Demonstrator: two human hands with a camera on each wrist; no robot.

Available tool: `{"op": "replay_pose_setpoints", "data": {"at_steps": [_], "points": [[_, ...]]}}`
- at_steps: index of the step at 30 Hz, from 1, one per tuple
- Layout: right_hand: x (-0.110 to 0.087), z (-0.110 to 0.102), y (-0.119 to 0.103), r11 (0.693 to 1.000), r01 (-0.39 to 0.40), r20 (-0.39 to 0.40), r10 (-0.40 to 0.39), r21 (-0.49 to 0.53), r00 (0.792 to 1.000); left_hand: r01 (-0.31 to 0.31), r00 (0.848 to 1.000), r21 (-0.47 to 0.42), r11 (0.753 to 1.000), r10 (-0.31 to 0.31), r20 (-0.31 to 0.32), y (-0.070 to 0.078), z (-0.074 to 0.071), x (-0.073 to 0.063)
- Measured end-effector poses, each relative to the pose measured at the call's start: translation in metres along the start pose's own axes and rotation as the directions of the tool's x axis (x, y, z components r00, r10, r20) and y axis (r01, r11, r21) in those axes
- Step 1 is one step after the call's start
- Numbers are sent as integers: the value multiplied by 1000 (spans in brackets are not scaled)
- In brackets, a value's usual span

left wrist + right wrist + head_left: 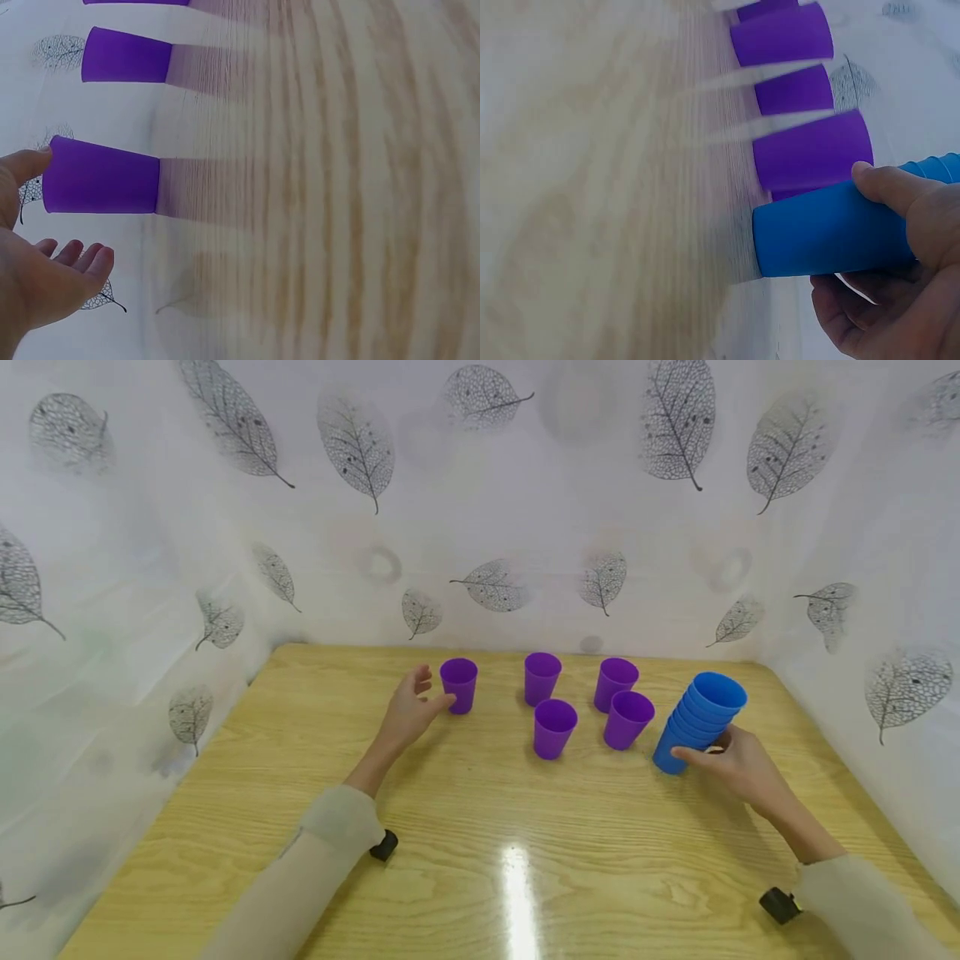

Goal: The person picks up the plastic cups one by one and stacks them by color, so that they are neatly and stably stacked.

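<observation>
Left hand loosely spread, thumb beside plain purple cup | right hand grips plain blue cup stack

Left hand at the left edge, thumb extended above, fingers loosely bent below. To the right of the thumb, a plain purple tapered cup, sideways in this turned view, wide mouth leftward, narrow base on a pale wood-grain tabletop. Thumb tip at the rim, contact hard to tell; fingers apart from the cup. Above, a second purple cup, likewise oriented; along the top edge, a purple sliver. Behind, a white sheet printed with dark veined leaves.
</observation>
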State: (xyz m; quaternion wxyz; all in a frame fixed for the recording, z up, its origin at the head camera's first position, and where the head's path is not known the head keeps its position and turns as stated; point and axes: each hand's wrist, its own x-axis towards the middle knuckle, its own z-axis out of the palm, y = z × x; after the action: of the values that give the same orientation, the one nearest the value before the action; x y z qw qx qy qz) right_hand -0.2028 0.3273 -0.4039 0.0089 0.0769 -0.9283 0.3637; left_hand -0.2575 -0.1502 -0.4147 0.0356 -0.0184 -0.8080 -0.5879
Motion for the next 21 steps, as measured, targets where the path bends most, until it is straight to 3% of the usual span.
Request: {"op": "replay_pose_setpoints", "data": {"at_steps": [9,21], "points": [[48,-10,20,998,-42,-85,46,45,995,43,999,-11,999,-43,5,-3,6,11],[92,1,23,996,-56,-248,70,65,966,20,1000,-18,1000,-19,18,-5,12,20]]}}
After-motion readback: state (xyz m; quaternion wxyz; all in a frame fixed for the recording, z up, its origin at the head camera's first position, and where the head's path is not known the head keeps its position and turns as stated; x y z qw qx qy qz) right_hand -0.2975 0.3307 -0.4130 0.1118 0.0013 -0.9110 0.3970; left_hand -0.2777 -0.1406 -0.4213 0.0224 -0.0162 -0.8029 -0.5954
